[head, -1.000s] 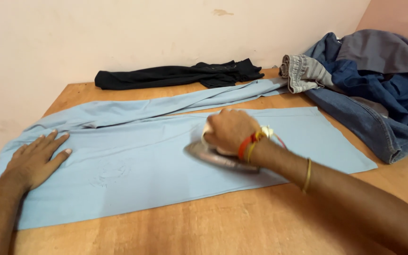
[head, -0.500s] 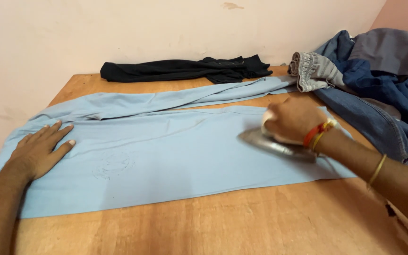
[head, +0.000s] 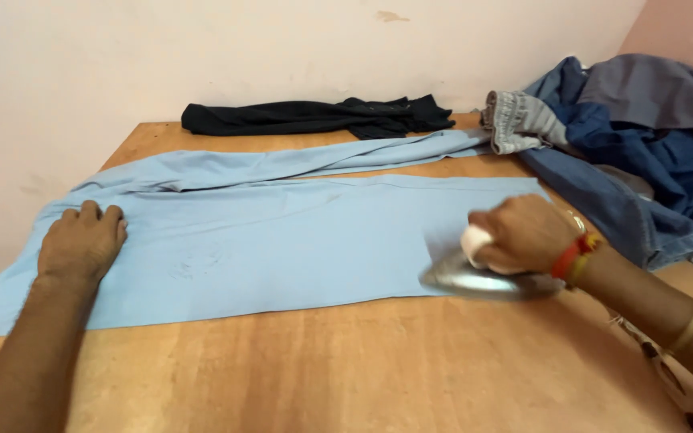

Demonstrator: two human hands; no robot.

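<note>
A light blue garment [head: 298, 232] lies spread flat across a wooden table [head: 346, 369]. My right hand [head: 523, 235] grips the white handle of a metal clothes iron [head: 475, 281], which rests on the garment's near right corner. Red and yellow threads and a gold bangle are on that wrist. My left hand [head: 82, 240] presses on the garment's left end with its fingers curled down into the cloth.
A crumpled black garment [head: 314, 116] lies along the wall at the table's far edge. A heap of blue denim and grey clothes [head: 635, 144] fills the far right corner. The iron's cord [head: 651, 353] trails toward the near right.
My right hand has slid the iron to the right and toward me, down to the garment's near right corner. My left hand's fingers went from spread flat to curled on the cloth.
</note>
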